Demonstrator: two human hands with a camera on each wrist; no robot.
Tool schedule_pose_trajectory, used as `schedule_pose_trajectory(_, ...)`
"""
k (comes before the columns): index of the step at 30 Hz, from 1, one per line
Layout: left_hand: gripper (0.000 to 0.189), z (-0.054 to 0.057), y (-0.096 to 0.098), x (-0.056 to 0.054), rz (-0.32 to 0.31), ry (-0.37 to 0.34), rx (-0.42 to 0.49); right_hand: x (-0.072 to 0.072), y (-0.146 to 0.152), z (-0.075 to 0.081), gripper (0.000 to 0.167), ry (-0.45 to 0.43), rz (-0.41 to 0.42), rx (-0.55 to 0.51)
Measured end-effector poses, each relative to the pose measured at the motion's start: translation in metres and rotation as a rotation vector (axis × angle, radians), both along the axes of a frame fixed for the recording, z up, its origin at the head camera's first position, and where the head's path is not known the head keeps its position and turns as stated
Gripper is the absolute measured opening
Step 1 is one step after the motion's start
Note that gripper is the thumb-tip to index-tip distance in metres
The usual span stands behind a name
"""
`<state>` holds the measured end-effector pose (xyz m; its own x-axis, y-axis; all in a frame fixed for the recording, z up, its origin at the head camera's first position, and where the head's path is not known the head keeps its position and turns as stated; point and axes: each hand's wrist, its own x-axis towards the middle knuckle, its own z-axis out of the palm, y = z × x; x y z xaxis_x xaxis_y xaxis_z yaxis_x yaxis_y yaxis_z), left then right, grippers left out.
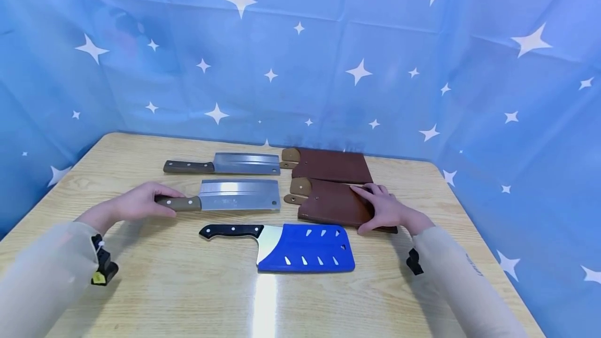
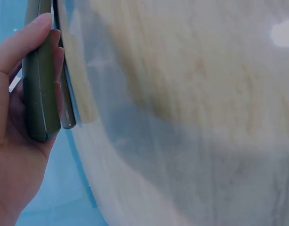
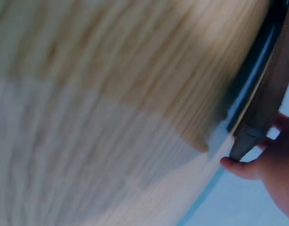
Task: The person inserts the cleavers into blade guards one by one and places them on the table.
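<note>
My left hand grips the brown handle of the nearer of two bare cleavers. Its broad steel blade points right across the wooden table. On the right, my right hand holds the end of the nearer brown leather sheath, thumb at the near edge and fingers over the top. That sheath's tan strap flaps face the blade, a short gap away. In the right wrist view, the thumb touches the sheath's corner.
Behind lie a second bare cleaver and a second brown sheath. Nearer me is a black-handled cleaver in a blue slotted cover. A blue star-patterned curtain hangs at the table's back edge.
</note>
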<state>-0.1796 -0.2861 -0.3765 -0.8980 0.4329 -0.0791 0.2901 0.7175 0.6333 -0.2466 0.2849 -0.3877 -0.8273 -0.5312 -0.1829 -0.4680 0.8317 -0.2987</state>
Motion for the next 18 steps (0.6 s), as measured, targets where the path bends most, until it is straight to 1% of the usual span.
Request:
schedule_pose_trajectory(3, 0.045, 0.006, 0.003, -0.003, 0.005, -0.003, 0.028, 0.002, -0.001, 0.003, 0.108, -0.001, -0.012, -0.003)
schedule_pose_trajectory(7, 0.046, 0.012, 0.008, -0.007, -0.002, -0.021, 0.039, 0.007, -0.004, 0.009, 0.106, 0.009, -0.016, -0.01)
schedule_pose_trajectory(8, 0.046, 0.014, 0.009, -0.008, 0.005, -0.029, 0.039, 0.008, -0.006, 0.01, 0.106, 0.013, -0.016, -0.017)
schedule_pose_trajectory(13, 0.045, 0.017, 0.014, -0.01, -0.008, -0.026, 0.042, 0.013, -0.013, 0.02, 0.104, 0.028, 0.003, -0.034)
schedule_pose_trajectory(18, 0.044, 0.021, 0.018, -0.012, 0.011, -0.045, 0.03, 0.016, -0.021, 0.026, 0.102, 0.051, 0.03, -0.033)
